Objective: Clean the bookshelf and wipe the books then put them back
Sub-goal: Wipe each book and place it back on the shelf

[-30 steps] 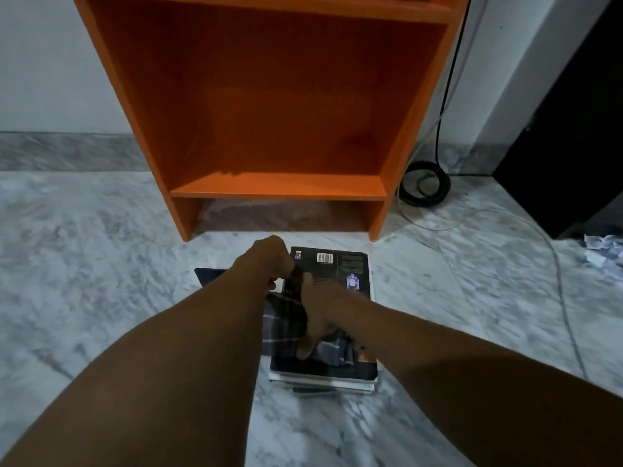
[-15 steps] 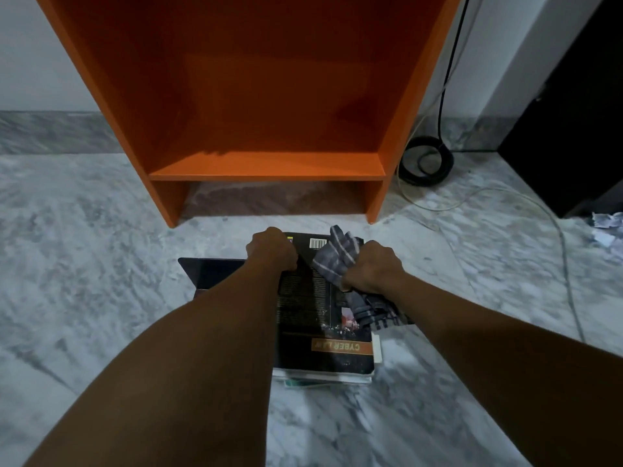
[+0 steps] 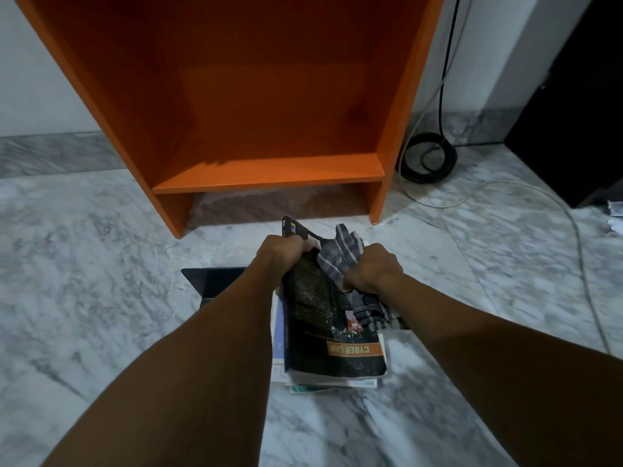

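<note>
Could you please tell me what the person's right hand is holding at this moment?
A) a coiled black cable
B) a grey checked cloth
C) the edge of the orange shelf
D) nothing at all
B: the right hand grips the grey checked cloth, bunched against the black book, which the left hand holds near its far end.

Apparently "CYBER LAW" on black book (image 3: 328,311)

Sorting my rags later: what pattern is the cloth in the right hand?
The cloth is grey plaid with pale stripes, clearest in the head view.
</note>
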